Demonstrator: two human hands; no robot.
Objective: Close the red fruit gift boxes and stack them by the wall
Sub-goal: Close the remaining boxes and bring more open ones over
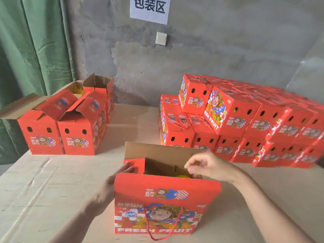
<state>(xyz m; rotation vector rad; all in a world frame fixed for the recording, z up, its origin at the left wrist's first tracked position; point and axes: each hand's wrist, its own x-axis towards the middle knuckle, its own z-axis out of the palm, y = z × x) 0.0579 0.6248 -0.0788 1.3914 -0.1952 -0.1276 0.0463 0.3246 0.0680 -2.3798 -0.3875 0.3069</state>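
An open red fruit gift box [163,204] stands on the table in front of me, flaps up, with yellow fruit [183,176] showing inside and a red rope handle hanging down its front. My left hand [114,183] lies with straight fingers against the box's left side flap. Over the open top hovers my right hand [205,165], its fingers loosely curled and holding nothing. Three more open red boxes [77,127] stand at the left. A stack of closed red boxes [245,123] runs along the wall at the right.
The table [52,190] is covered with flattened brown cardboard. A green curtain [31,50] hangs at the left. The grey concrete wall carries a white paper sign [149,7] and a switch plate [161,38].
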